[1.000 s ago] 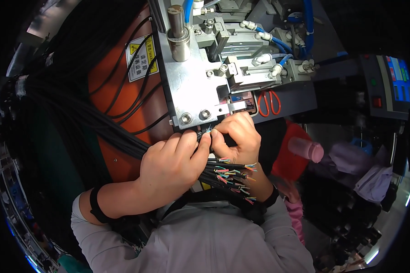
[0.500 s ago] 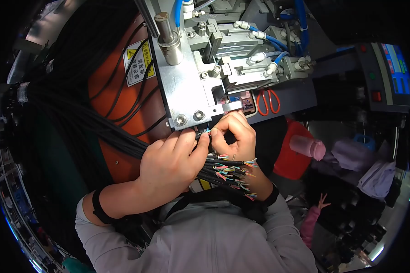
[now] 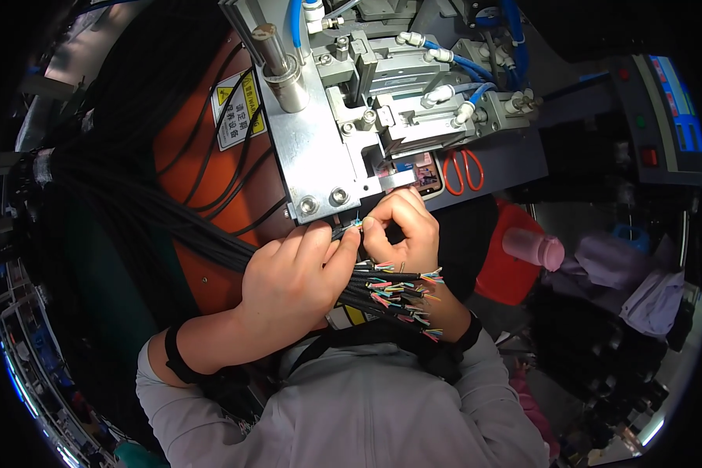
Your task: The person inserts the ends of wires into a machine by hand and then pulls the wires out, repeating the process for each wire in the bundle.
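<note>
Just below the front edge of a metal machine [image 3: 312, 156], my two hands meet at the end of one black cable. My left hand [image 3: 292, 269] is closed, its thumb and fingers pinching the cable near its stripped end. Thumb and forefinger of my right hand [image 3: 401, 230] pinch the thin coloured wires [image 3: 357, 224] that come out of it. The wire tips are partly hidden by my fingers. Beneath my hands lies a bundle of black cables [image 3: 374, 292], whose several ends show fanned coloured wires [image 3: 429, 277].
The cable bundle [image 3: 156, 207] runs off to the left over an orange surface [image 3: 199, 261]. Scissors with red handles [image 3: 464, 173] and a phone [image 3: 429, 175] lie beside the machine. A pink bottle [image 3: 534, 248], a red stool-like object [image 3: 503, 273] and a control screen [image 3: 674, 101] are on the right.
My hands hold nearly the same pose, with small finger movement at the wires. The view has shifted slightly. At the lower right, another person's raised hand is no longer visible; a pink sleeve remains.
</note>
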`<state>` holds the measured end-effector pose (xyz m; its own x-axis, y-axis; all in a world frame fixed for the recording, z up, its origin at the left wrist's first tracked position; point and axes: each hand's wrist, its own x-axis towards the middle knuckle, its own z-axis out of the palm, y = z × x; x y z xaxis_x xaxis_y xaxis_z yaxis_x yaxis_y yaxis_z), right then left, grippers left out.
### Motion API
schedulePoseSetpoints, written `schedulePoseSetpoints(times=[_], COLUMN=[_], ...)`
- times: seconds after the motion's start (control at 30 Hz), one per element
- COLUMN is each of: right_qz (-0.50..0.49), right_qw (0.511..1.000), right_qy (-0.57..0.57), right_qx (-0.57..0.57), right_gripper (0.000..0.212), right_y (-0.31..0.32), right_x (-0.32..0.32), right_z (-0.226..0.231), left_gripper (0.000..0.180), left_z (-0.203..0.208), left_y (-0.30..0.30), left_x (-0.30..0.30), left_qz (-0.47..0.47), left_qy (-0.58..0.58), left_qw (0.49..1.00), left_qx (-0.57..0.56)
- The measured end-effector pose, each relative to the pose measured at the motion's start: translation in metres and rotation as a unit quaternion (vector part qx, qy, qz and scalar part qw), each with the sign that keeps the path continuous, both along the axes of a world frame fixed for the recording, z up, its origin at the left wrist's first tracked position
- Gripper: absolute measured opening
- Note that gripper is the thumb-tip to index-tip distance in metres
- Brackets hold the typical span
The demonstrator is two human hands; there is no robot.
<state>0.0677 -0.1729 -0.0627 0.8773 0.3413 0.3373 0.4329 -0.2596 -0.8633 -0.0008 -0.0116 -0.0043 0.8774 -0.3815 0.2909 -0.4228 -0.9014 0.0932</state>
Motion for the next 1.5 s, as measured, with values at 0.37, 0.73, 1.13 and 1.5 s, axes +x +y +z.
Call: schedulePoseSetpoints(times=[0.37, 0.73, 1.13, 1.5], right_qz=[0.034, 0.038, 0.183, 0.123], right_qw=[0.998, 0.997, 0.958, 0.91], right_qy=[-0.039, 0.041, 0.066, 0.136], right_qx=[0.04, 0.053, 0.211, 0.371], right_gripper=[0.01, 0.011, 0.016, 0.017], right_y=[0.002, -0.014, -0.026, 0.012], right_x=[-0.001, 0.001, -0.003, -0.008], right_z=[0.006, 0.003, 0.015, 0.048], left_gripper=[0.029, 0.006, 0.036, 0.028], left_z=[0.001, -0.006, 0.025, 0.012], left_y=[-0.001, -0.004, 0.005, 0.014], left_x=[-0.002, -0.014, 0.005, -0.001], left_qz=[0.027, 0.091, -0.068, -0.053], left_qy=[-0.032, -0.026, -0.091, -0.112], left_qw=[0.998, 0.995, 0.977, 0.976], left_qx=[-0.04, 0.024, -0.181, -0.182])
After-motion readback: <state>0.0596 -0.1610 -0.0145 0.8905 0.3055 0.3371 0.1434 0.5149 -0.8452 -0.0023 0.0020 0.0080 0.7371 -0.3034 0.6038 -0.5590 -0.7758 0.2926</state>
